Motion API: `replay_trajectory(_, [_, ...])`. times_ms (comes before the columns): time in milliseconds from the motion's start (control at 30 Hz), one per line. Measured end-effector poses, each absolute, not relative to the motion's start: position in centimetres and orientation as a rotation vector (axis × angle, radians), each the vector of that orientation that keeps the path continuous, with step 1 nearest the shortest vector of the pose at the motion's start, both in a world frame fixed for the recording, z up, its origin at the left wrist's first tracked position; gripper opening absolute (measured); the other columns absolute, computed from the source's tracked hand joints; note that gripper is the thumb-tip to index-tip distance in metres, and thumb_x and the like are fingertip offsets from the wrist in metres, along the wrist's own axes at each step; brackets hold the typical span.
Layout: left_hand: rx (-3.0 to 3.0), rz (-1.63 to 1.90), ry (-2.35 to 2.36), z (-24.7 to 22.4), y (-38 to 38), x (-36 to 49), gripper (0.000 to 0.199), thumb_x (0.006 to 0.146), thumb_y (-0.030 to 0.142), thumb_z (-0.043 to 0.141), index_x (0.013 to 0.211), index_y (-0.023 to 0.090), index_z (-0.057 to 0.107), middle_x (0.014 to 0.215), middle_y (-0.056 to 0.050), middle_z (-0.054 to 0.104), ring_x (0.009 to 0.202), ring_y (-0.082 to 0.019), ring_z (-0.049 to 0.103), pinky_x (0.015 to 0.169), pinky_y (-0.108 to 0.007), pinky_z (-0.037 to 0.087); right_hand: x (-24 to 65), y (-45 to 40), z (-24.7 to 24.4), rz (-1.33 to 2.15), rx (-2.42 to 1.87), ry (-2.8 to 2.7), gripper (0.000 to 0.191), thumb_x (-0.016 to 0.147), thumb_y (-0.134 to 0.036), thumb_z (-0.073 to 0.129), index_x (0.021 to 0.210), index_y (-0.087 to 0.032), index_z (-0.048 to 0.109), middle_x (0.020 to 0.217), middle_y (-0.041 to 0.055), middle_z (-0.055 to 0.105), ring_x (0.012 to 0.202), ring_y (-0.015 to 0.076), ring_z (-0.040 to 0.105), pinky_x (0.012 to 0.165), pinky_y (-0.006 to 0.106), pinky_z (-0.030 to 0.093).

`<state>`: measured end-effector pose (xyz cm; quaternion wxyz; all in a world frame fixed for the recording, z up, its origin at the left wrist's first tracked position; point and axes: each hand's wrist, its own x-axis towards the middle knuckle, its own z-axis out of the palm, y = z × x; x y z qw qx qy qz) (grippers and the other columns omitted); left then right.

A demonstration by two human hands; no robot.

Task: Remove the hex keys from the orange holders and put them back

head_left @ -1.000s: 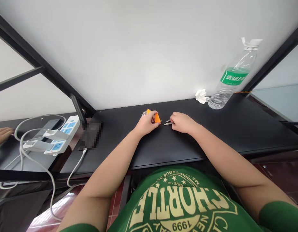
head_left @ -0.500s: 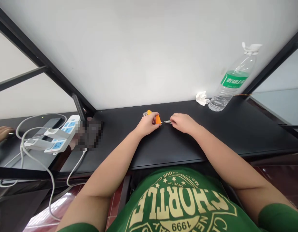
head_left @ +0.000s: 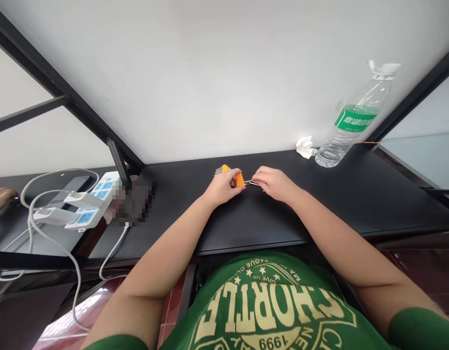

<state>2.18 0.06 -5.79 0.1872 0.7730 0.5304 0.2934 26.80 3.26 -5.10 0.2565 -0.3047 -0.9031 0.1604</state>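
A: So, head view only. What's in the hands?

B: Left hand (head_left: 222,188) is closed narrow around a small orange piece (head_left: 240,180). A comb-like metal end (head_left: 219,170) shows past the far side of the hand, probably the same object, but the hand hides any join. Right hand (head_left: 277,184) pinches a thin metal pin (head_left: 254,183), fingers narrow. Its tip is touching or just beside the orange piece; can't tell which. All of it sits mid-table, between the hands.

A: How would those handle?

B: Looks light and stiff, maybe plastic and metal. The pin seems slippery and easy to drop, so best taken by its shank, pinched close. The orange piece is better held by its wider body.

A: Surface and room?

B: Black tabletop (head_left: 283,228). To the far right, a clear water bottle (head_left: 350,129) with a green label, crumpled tissue (head_left: 305,147) just beside it. To the left, a white power strip (head_left: 102,197) with blue sockets and white cables (head_left: 115,253), next to a pixelated patch. At the left edge, another person's hand (head_left: 2,197) on a dark surface. Far off, a white panel (head_left: 210,73) and black metal frame (head_left: 64,82). Near, a green T-shirt (head_left: 268,311) and red tile floor (head_left: 173,301).
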Motion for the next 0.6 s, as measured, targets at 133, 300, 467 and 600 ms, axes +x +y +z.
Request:
replay_trajectory(133, [2.257, 0.855, 1.426, -5.5, -0.3, 2.7, 0.040, 0.082, 0.035, 0.074, 0.119, 0.025, 0.064, 0.103, -0.003, 0.072, 0.091, -0.020, 0.068, 0.081, -0.033, 0.056, 25.5, 2.5, -5.1, 0.521, -0.770, -2.424, 0.031, 0.102, -0.020, 0.045, 0.105, -0.019, 0.075, 0.111, 0.0089, 0.068, 0.092, 0.0176, 0.063, 0.085, 0.031, 0.050])
replay_trajectory(300, [2.306, 0.769, 1.409, -5.2, -0.4, 3.0, 0.033, 0.084, 0.034, 0.072, 0.114, 0.026, 0.065, 0.100, -0.002, 0.073, 0.091, -0.021, 0.068, 0.083, -0.033, 0.056, 25.2, 2.9, -5.2, 0.634, -0.946, -2.283, 0.019, 0.095, -0.018, 0.051, 0.101, -0.018, 0.070, 0.102, 0.0057, 0.067, 0.084, 0.0150, 0.061, 0.080, 0.028, 0.048])
replay_trajectory(467, [2.214, 0.784, 1.526, -5.4, 0.1, 2.0, 0.046, 0.083, 0.037, 0.073, 0.126, 0.027, 0.061, 0.104, -0.001, 0.074, 0.093, -0.020, 0.070, 0.091, -0.035, 0.056, 26.8, 3.8, -5.0, 0.434, -1.359, -2.531, 0.011, 0.092, -0.027, 0.060, 0.091, -0.019, 0.067, 0.105, 0.0066, 0.064, 0.082, 0.0158, 0.058, 0.070, 0.028, 0.040])
replay_trajectory(600, [2.207, 0.735, 1.552, -5.6, 0.5, 1.3, 0.046, 0.082, 0.038, 0.074, 0.125, 0.026, 0.062, 0.102, -0.002, 0.074, 0.089, -0.020, 0.070, 0.089, -0.035, 0.056, 26.7, 3.5, -4.8, 0.387, -1.534, -2.684, 0.005, 0.087, -0.020, 0.061, 0.087, -0.018, 0.065, 0.105, 0.0090, 0.066, 0.079, 0.0166, 0.058, 0.066, 0.028, 0.036])
